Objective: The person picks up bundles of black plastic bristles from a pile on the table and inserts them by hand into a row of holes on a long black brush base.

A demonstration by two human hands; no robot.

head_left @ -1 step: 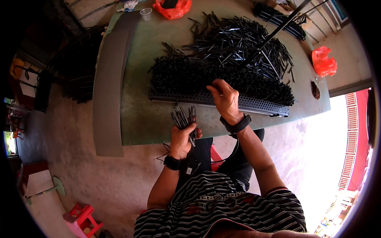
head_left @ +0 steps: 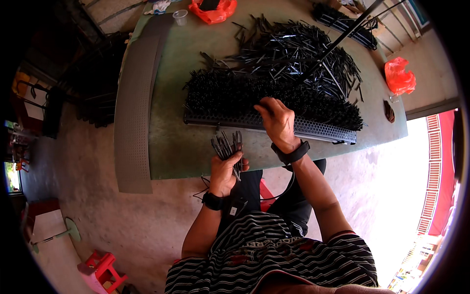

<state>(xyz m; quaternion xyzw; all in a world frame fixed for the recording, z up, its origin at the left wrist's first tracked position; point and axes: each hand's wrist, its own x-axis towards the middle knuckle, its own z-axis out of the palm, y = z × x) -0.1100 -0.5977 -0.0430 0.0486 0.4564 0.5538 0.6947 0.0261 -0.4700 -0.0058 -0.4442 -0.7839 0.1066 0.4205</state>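
Observation:
Near the table's front edge my left hand (head_left: 226, 172) is closed round a bunch of thin dark strips (head_left: 226, 145), which fan out above the fingers. My right hand (head_left: 279, 122) is over the front rows of a long perforated black panel (head_left: 323, 131). Its thumb and fingers are pinched together at the panel's holes; anything between them is too small to make out. Short black bristle-like pieces (head_left: 220, 93) stand upright and crowded across the rear of the panel. Behind it lies a large loose heap of black strips (head_left: 298, 49).
The green table (head_left: 178, 147) carries a grey perforated sheet (head_left: 134, 117) along its left side. A thin dark pole (head_left: 338, 44) slants over the heap. A clear cup (head_left: 180, 17) and red plastic bags (head_left: 400, 76) sit near the edges. A red stool (head_left: 103, 272) stands lower left.

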